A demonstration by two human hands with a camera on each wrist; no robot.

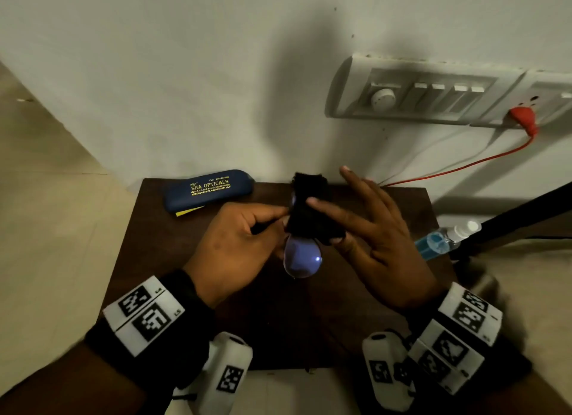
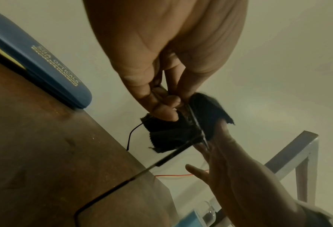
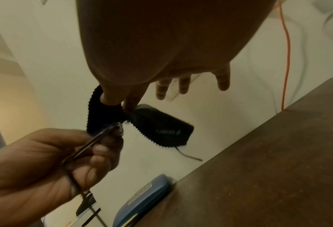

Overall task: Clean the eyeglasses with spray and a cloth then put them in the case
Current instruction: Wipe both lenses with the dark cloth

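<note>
The dark brown worktop (image 1: 371,306) stood against a pale wall (image 1: 154,74), its left and near edges open to the floor, with bare surface under the hands. A switch panel (image 1: 433,89) on the wall held a red plug (image 1: 524,119) whose red cord (image 1: 464,165) ran down behind the worktop's far edge. At the far left corner lay the blue glasses case (image 1: 208,189), lid down, a yellow strip showing at its near edge; what was inside could not be seen. Gold lettering on it read "SHA OPTICALS"; the smaller lines were too fine to read. At the right edge lay a clear spray bottle (image 1: 445,238) holding blue liquid. The left hand (image 1: 238,247) gripped the eyeglasses (image 1: 301,260) by the frame, above the worktop's middle, fingers curled round a temple. The right hand (image 1: 371,229) pinched the black cloth (image 1: 309,210) round the far lens between thumb and forefinger, its other fingers spread. Pale print on the cloth was blurred.
</note>
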